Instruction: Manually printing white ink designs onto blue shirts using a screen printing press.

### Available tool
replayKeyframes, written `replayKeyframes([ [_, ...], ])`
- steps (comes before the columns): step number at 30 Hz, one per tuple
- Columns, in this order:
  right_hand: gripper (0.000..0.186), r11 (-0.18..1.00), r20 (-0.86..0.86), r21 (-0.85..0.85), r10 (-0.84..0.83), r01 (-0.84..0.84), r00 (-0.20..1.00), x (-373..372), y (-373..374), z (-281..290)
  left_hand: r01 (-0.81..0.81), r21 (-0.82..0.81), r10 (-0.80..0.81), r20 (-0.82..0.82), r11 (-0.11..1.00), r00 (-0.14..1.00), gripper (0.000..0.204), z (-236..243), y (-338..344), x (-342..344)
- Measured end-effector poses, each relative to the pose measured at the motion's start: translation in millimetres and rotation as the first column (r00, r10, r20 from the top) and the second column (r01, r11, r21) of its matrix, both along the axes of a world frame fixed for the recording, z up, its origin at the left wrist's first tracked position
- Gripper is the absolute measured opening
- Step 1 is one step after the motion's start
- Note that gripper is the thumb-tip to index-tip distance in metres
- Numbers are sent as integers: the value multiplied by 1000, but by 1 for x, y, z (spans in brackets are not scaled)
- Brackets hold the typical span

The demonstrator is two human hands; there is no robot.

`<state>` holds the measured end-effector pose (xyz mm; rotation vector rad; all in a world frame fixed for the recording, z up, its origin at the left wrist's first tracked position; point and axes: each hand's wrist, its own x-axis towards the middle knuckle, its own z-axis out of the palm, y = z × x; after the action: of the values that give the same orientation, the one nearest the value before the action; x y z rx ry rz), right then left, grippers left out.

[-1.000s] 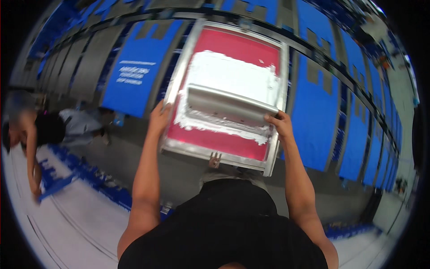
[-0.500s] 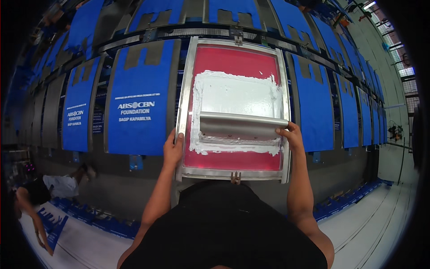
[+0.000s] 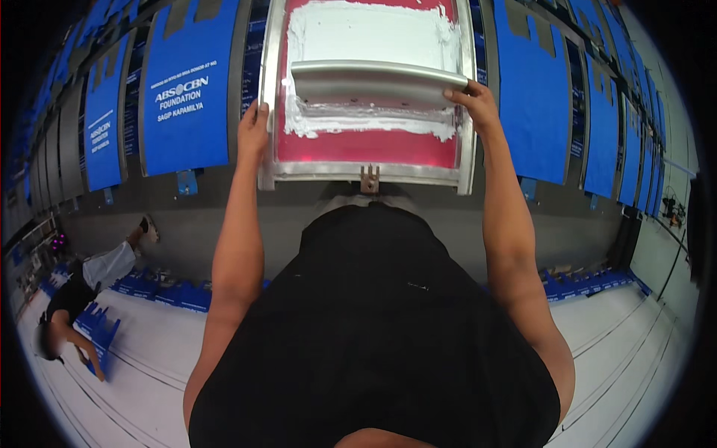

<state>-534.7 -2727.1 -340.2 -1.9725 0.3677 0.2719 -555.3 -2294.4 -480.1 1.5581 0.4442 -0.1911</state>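
Your left hand point(image 3: 252, 128) grips the screen frame point(image 3: 270, 97)'s left rail, your right hand point(image 3: 472, 104) clasps the squeegee point(image 3: 377, 81) lying crosswise inside it.

My screen frame point(image 3: 267, 104) is silver with red mesh point(image 3: 366, 145) smeared white; the bags point(image 3: 185, 97) are blue with white lettering, the worktop point(image 3: 224, 201) grey.

Matt alu frame point(image 3: 269, 97), squeegee point(image 3: 377, 81) w/ thick wet white ink point(image 3: 366, 33)

Long grey table point(image 3: 224, 216), white floor point(image 3: 635, 336)
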Motion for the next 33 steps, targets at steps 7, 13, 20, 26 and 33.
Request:
replayKeyframes([
  [7, 44, 997, -2, 48, -57, 57, 998, -8, -4, -14, 66, -4, -66, -35, 998, 997, 58, -5, 0, -5],
  [13, 39, 998, -20, -47, 36, -37, 999, -8, -4, -16, 90, 291, -98, 15, 952, 995, 59, -26, 7, -12],
  [20, 37, 339, -355, -800, 400, -496, 845, -51, 63, 57, 68, 676, -511, 485, 734, 710, 64, 81, -23, -21],
  [26, 28, 401, -185, -804, 532, -438, 826, -63, 68, 31, 567, 819, -891, -192, 85, 411, 32, 102, -53, 20],
  [33, 26, 326, -80, -883, 605, -338, 793, 79, 44, 30, 212, 915, -786, 157, 343, 597, 21, 103, -69, 138],
])
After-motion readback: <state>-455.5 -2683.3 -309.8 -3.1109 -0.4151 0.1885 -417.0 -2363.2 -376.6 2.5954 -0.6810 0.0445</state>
